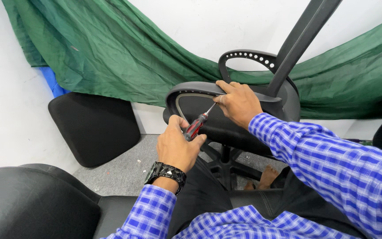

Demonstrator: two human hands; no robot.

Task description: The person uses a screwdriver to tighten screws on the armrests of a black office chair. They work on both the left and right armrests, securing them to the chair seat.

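Sleeves: long shirt sleeves in a blue and white check, one on each arm, reaching to the wrists.
Left hand (176,146): bare, no ring visible.
Wristwatch (166,171): black, with a studded, faceted band, just above the left sleeve cuff.
Right hand (239,104): bare, with a thin silver-coloured ring (221,99) on one finger.
Trousers (208,194): dark, plain, to the right of the wristwatch.
Foot (268,176): bare, well right of the wristwatch.

No packages, labels, signs or screens visible.
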